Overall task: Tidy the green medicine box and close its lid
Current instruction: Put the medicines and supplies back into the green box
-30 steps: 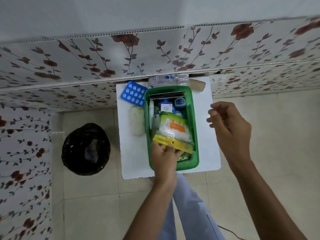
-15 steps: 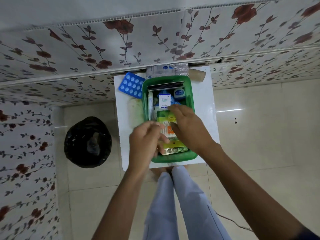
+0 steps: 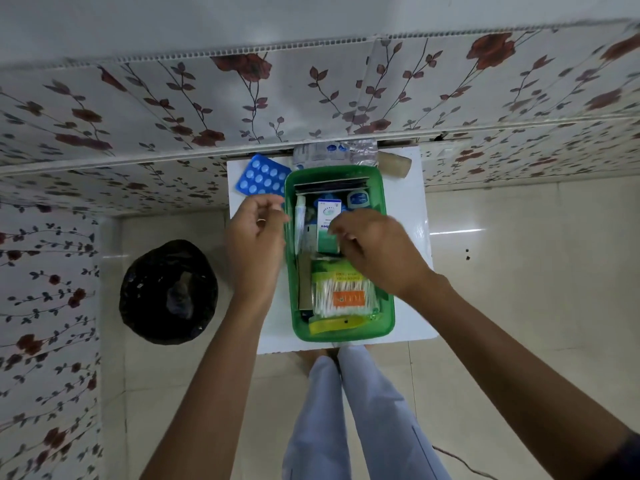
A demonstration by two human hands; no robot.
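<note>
The green medicine box (image 3: 388, 315) stands open on a small white table (image 3: 412, 209). Inside lie a packet of cotton swabs (image 3: 343, 294), a yellow strip (image 3: 332, 323), a white tube (image 3: 300, 220), a small blue jar (image 3: 358, 199) and a green and white carton (image 3: 327, 220). My right hand (image 3: 379, 252) hovers over the box's middle, its curled fingertips at the carton's right side; blur hides whether it grips. My left hand (image 3: 256, 244) is just left of the box rim, fingers loosely apart and holding nothing. No lid is on the box.
A blue blister pack (image 3: 261, 178) lies on the table at the box's far left corner. A clear plastic packet (image 3: 336, 152) and a beige roll (image 3: 394, 164) sit behind the box by the flowered wall. A black bin (image 3: 168, 292) stands on the floor to the left.
My left hand let go of the swab packet, which now lies flat in the box, and moved out to the left rim. My right hand came into the box and slid up to the carton.
</note>
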